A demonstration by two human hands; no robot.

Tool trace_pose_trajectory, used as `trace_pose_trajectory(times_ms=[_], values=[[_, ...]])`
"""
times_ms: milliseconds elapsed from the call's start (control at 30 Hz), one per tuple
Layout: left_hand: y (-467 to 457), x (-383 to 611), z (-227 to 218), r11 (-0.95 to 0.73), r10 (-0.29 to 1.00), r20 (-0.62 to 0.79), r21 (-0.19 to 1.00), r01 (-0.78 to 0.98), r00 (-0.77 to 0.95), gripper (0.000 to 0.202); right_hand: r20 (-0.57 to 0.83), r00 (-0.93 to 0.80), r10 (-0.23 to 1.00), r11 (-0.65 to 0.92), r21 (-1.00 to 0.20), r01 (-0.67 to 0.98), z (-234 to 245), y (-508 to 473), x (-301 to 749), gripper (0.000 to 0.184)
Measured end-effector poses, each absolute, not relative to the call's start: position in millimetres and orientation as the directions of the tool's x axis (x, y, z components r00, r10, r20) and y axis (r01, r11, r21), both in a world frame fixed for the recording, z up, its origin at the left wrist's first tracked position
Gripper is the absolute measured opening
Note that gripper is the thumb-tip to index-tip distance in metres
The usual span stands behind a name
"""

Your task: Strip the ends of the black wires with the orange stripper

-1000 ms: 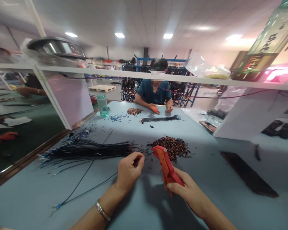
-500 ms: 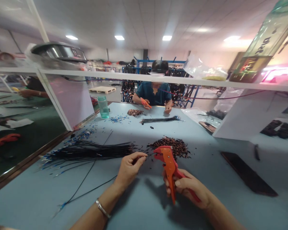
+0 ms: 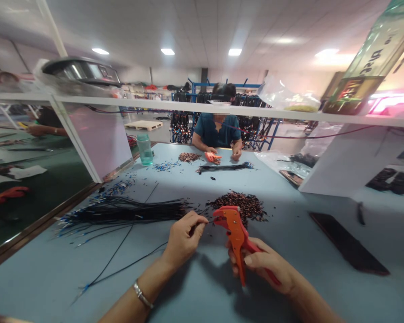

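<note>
Between the thumb and fingers of my left hand is pinched a thin black wire, which trails back to the left across the table. Its front end reaches the jaws of a red and orange wire stripper. My right hand is wrapped round the stripper's handles, with the jaws pointing left. Behind the stripper lies a heap of small black and copper-coloured offcuts. To the left of my hands rests a bundle of black wires, several with blue and silver ends.
A dark phone-like slab lies at the right. Across the table sits a person holding another orange tool, near a smaller wire bundle. A green bottle stands at the left edge. A white shelf spans above.
My left hand has shifted slightly right, bringing the wire nearer the stripper's jaws. The stripper has moved a little left. Across the table, the person's tool has come down toward the tabletop.
</note>
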State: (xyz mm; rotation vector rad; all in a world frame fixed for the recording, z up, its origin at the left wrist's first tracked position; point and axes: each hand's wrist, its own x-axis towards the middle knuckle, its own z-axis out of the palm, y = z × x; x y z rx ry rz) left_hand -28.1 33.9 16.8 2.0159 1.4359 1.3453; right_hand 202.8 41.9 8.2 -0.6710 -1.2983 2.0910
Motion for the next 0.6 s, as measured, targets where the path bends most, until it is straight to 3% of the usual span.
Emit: trace_pose_trajectory(times_ms=[267,500,600], values=[[35.7,-28.3,14.4,-0.281,0.941,0.330,0.886,0.368,-0.077,0.018,-0.104,-0.704,0.703,-0.339,-0.919,-0.202,7.9,41.2,203.6,0.039],[34.4,-27.4,15.9,-0.451,0.855,0.519,0.758,0.471,-0.016,0.019,-0.103,-0.697,0.709,-0.338,-0.918,-0.208,2.0,41.3,205.6,0.039],[32.6,-25.7,16.9,-0.437,0.860,0.510,0.766,0.471,-0.032,0.019,-0.108,-0.706,0.700,-0.337,-0.921,-0.193,1.6,41.2,206.4,0.039]])
